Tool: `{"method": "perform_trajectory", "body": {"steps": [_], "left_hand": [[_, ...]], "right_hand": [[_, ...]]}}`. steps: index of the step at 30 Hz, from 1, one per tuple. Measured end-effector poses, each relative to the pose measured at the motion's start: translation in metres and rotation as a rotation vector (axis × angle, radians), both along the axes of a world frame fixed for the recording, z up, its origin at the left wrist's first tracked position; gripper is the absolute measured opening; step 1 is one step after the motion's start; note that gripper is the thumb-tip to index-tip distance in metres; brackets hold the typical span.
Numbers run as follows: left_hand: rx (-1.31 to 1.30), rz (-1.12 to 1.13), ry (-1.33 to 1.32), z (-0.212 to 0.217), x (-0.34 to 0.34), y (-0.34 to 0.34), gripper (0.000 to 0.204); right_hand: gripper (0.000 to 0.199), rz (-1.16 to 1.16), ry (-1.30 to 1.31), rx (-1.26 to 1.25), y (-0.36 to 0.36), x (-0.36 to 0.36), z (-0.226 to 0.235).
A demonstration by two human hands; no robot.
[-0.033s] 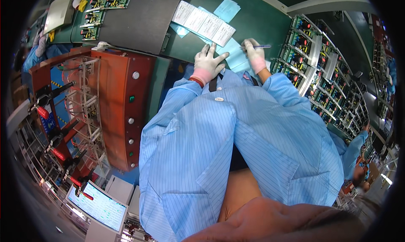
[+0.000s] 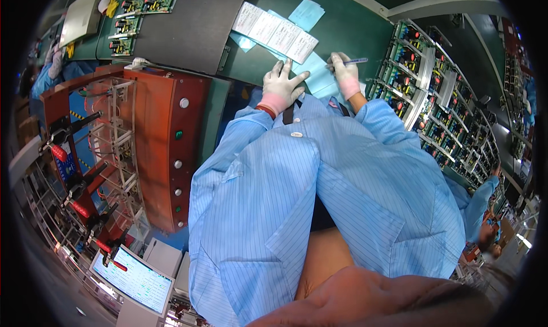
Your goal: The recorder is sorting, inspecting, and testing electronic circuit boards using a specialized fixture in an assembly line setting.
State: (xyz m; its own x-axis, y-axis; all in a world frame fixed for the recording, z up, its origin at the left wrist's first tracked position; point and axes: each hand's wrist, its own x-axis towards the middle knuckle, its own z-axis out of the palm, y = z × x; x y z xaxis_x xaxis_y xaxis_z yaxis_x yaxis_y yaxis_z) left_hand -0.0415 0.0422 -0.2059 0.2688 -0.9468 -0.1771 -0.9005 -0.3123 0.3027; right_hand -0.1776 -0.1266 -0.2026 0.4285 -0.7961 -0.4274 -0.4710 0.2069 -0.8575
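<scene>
My left hand (image 2: 281, 86), in a white glove with a pink cuff, lies with spread fingers at the lower edge of the printed white labels (image 2: 275, 32). Its fingertips touch or nearly touch that edge. A pen (image 2: 356, 61) is gripped in my gloved right hand (image 2: 344, 76), pointing out to the right. Under and between the hands lies a light blue paper sheet (image 2: 317, 76). Further blue sheets stick out from beneath the labels, and a folded blue paper (image 2: 307, 14) rests just beyond them. The pen's writing tip is hidden by my right hand.
Rows of green circuit boards (image 2: 419, 76) stand on the right, more boards (image 2: 128, 27) at the far left. Left of me is a red-brown test fixture (image 2: 157, 150) with red-handled clamps; a monitor (image 2: 132, 279) sits below it. Another person's blue sleeve (image 2: 478, 207) shows at the right.
The pen in my right hand has tilted slightly, its outer end a little higher. My left hand and the papers stay where they were.
</scene>
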Motion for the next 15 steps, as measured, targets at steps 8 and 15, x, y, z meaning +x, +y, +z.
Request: {"method": "perform_trajectory", "body": {"steps": [8,15], "left_hand": [[-0.051,-0.011,-0.050,0.001,0.002,0.003,0.039],[-0.423,0.220,0.247,-0.002,0.025,0.005,0.025]], "right_hand": [[0.041,0.060,0.445,0.010,-0.015,0.019,0.048],[0.046,-0.067,0.460,-0.441,-0.018,0.013,0.022]]}}
